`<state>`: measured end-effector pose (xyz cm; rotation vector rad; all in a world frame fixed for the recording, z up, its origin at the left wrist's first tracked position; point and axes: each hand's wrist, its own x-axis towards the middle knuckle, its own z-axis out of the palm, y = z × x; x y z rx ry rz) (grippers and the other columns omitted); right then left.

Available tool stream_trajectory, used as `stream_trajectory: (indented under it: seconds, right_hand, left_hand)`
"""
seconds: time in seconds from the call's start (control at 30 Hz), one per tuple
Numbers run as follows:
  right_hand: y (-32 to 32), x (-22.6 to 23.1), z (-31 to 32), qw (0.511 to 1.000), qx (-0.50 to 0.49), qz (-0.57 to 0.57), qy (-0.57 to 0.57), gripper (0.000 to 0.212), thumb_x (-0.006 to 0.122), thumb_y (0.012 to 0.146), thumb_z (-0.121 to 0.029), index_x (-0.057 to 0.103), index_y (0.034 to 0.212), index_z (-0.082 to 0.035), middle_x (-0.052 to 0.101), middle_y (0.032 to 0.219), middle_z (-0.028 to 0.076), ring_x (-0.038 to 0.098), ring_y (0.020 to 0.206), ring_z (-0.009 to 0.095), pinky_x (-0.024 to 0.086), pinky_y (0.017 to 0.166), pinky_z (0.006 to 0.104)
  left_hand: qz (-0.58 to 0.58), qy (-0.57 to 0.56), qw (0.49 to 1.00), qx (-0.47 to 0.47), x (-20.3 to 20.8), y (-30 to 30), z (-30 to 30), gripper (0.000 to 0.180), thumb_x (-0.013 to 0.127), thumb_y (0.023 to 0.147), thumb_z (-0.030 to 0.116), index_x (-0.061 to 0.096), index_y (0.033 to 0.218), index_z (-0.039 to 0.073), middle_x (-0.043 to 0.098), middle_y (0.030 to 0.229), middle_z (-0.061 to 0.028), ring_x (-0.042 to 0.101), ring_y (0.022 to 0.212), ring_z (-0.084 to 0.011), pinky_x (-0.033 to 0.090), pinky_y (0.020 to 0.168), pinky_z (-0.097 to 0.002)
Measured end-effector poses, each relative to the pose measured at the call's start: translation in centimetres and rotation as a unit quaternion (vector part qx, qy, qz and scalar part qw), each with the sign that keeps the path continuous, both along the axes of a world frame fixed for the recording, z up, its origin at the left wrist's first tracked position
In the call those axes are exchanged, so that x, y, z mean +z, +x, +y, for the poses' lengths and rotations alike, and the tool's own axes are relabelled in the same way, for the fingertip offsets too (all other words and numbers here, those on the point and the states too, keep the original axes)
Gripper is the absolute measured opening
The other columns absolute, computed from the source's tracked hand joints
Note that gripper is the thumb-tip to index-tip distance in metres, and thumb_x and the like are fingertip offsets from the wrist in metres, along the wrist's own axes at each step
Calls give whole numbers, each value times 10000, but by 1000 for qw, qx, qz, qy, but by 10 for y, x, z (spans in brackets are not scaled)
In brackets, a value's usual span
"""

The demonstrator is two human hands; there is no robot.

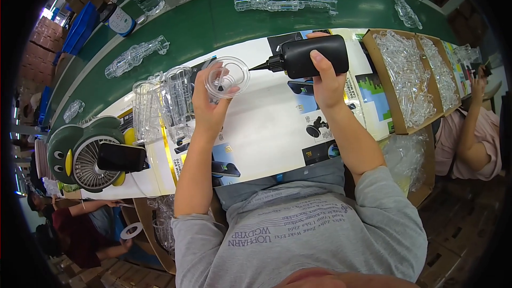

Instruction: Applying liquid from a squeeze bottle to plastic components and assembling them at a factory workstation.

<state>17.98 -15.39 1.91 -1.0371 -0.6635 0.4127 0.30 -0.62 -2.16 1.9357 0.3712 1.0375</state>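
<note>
My left hand [209,101] is closed round a clear plastic cup-like part [238,66], its round open end facing up and to the right. My right hand [329,81] grips a black squeeze bottle [304,56] lying sideways in the air. The bottle's thin pointed nozzle [260,67] reaches left to the rim of the clear part; whether it touches cannot be told. Beside my left hand stand several clear plastic cylinders [178,96] on the printed sheet [261,128] in front of me.
Cardboard boxes of small clear parts [406,80] stand at the right. A green fan [90,157] with a phone [121,158] before it sits at the left. Clear assemblies [272,1] lie on the green bench surface [205,24] behind. Other people sit at both sides.
</note>
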Motion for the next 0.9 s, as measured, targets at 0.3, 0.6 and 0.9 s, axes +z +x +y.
stream_trajectory:
  seconds: [0.3,0.6,0.9]
  right_hand:
    - [-1,-3,2,999,-9,-25,20,296,594,796,-186,566,1047,-30,595,838,42,537,743,72,448,678,206]
    - [-1,-1,0,1000,10,-28,9,313,581,755,-119,545,1047,-12,568,930,66,555,825,121,462,749,244]
    - [-3,2,-1,999,12,-40,12,309,569,755,-115,547,1045,-10,567,953,65,545,852,125,445,782,250]
  left_hand:
    - [-60,-11,998,-14,-3,3,1,523,698,721,16,421,1164,40,535,1159,-133,510,1108,-243,390,964,-359]
    - [-74,44,996,-21,-6,5,8,517,684,732,17,399,1162,48,504,1215,-138,400,1240,-302,260,1071,-441]
    - [-88,24,995,-27,-5,6,6,507,682,743,31,394,1160,47,507,1214,-132,401,1240,-309,219,1085,-452]
